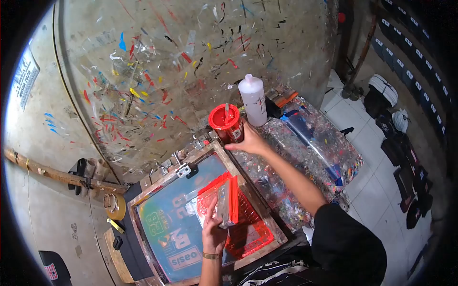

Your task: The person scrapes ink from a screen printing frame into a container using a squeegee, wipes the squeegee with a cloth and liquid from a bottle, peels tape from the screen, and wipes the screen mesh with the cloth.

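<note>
My left hand (213,234) grips a squeegee (228,202) with bright red ink along its edge, held over the mesh of a wooden-framed printing screen (174,209). Wet red ink (253,229) covers the right part of the mesh, and reversed lettering shows on the left part. My right hand (251,142) is wrapped around the lower side of a red ink tub (226,125), which stands beyond the screen's far right corner. A thin stick (226,110) pokes up out of the tub. The fingers behind the tub are partly hidden.
A translucent plastic bottle (254,101) stands right beside the tub. The ink-stained side table (305,148) bears a clear plastic sheet with blue tape. Metal hinge clamps (182,170) line the screen's far edge, close to the paint-marked wall (157,62). A tape roll (114,206) lies left.
</note>
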A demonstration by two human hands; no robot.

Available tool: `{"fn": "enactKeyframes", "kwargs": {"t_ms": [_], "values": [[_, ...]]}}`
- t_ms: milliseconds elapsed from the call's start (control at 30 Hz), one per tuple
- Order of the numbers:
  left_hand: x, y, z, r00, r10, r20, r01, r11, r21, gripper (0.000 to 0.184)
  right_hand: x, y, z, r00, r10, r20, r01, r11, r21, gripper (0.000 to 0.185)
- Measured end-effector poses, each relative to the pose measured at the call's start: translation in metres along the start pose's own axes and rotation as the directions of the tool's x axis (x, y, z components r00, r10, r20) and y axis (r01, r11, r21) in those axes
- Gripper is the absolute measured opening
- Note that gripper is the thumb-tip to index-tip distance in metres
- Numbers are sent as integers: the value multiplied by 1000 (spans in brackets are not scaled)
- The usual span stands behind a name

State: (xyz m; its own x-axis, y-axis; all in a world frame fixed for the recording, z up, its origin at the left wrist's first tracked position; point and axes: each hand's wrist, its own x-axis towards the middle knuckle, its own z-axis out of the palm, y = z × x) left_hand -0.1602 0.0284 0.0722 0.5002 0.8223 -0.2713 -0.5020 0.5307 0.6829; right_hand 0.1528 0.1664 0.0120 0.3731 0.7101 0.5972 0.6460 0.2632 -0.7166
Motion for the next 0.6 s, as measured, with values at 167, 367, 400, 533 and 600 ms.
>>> {"fn": "enactKeyframes", "kwargs": {"t_ms": [167, 367, 400, 533, 600], "values": [[-20, -9, -21, 986, -124, -113, 134, 987, 91, 80, 10, 2, -101, 931, 352, 98, -286, 868, -405, 20], [-23, -35, -23, 989, -105, -103, 110, 993, 44, 74, 73, 124, -98, 964, 165, 209, 78, 574, -815, 23], [-25, -34, -16, 989, -135, -65, 135, 991, 1, 75, 77, 126, -95, 970, 177, 164, 12, 645, -764, 17], [-30, -38, -16, 989, -148, -27, 148, 989, 10, 78, 92, 119, -95, 948, 303, 101, -171, 748, -642, 14], [-34, -38, -19, 990, -130, -57, 134, 989, 70, 79, 91, 102, -111, 956, 294, -14, -273, 868, -413, 13]]}}
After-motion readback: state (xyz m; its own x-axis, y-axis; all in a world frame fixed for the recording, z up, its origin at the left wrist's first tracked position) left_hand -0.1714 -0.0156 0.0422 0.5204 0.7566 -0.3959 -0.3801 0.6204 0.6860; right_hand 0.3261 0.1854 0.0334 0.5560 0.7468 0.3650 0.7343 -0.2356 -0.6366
